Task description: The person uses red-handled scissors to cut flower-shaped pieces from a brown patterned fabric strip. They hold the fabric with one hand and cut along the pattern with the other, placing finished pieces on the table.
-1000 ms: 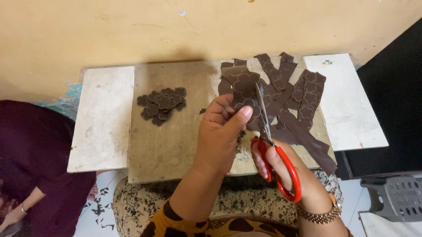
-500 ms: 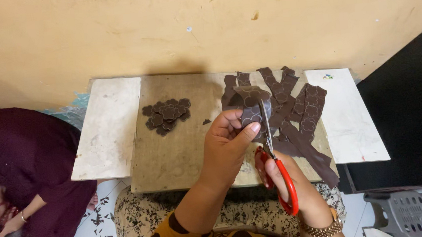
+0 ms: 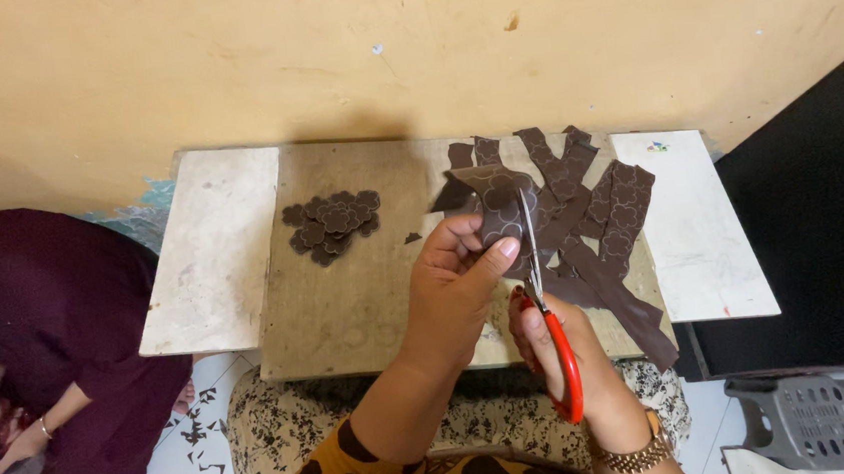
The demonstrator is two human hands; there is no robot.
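My left hand (image 3: 458, 284) pinches a dark brown patterned strip (image 3: 497, 206) and holds it up over the wooden board (image 3: 346, 293). My right hand (image 3: 556, 342) grips red-handled scissors (image 3: 550, 327), whose blades point up and bite into the strip's right edge. A small heap of cut-out brown shapes (image 3: 333, 224) lies on the board to the left. A pile of long brown strips (image 3: 602, 228) lies on the board's right side, some hanging over its near edge.
The board rests on a low white table (image 3: 208, 254) against a tan wall. A person in dark purple (image 3: 38, 327) sits on the floor at left among scraps. A grey plastic stool (image 3: 808, 422) stands at lower right beside a black panel (image 3: 823, 226).
My left hand has turned the strip slightly and the scissors have stayed in its right edge. The view has shifted down a little.
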